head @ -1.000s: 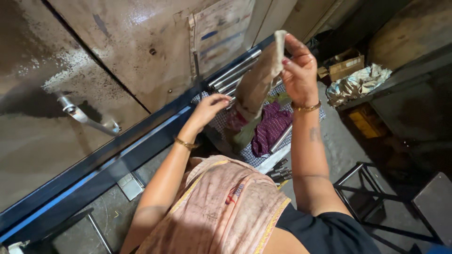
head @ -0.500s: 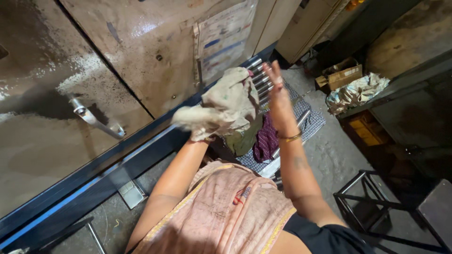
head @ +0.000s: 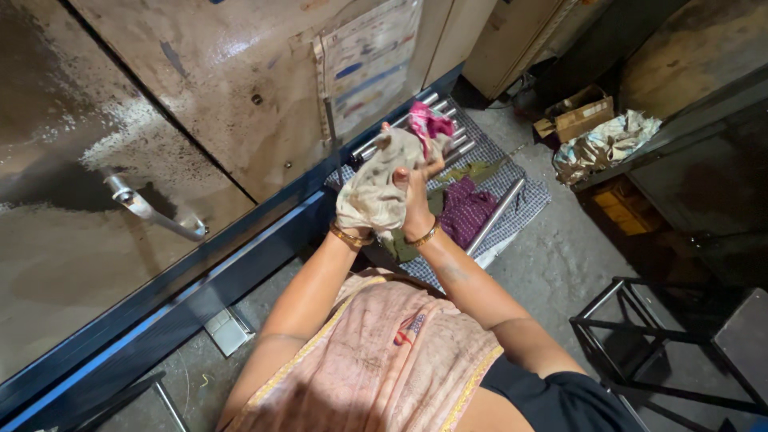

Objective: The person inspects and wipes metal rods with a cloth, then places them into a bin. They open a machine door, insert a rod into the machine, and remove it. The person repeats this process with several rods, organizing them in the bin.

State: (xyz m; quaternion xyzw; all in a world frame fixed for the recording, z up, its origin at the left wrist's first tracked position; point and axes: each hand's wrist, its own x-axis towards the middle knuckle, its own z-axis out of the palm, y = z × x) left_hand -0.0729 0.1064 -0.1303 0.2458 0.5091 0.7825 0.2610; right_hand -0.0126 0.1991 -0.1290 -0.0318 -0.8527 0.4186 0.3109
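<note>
Head view: both hands are clutching a crumpled beige cloth (head: 372, 196) above the floor mat (head: 524, 200); the left hand (head: 360, 216) is wrapped inside it, the right hand (head: 416, 200) is gripping it closed, beside a pink rag (head: 430, 122).

Both forearms are bare, each wrist ringed by a gold bangle (head: 350, 237). A pale pink printed drape (head: 384, 360) with a yellow-gold border covers the chest, and a black short sleeve (head: 552, 396) covers the right upper arm.
</note>
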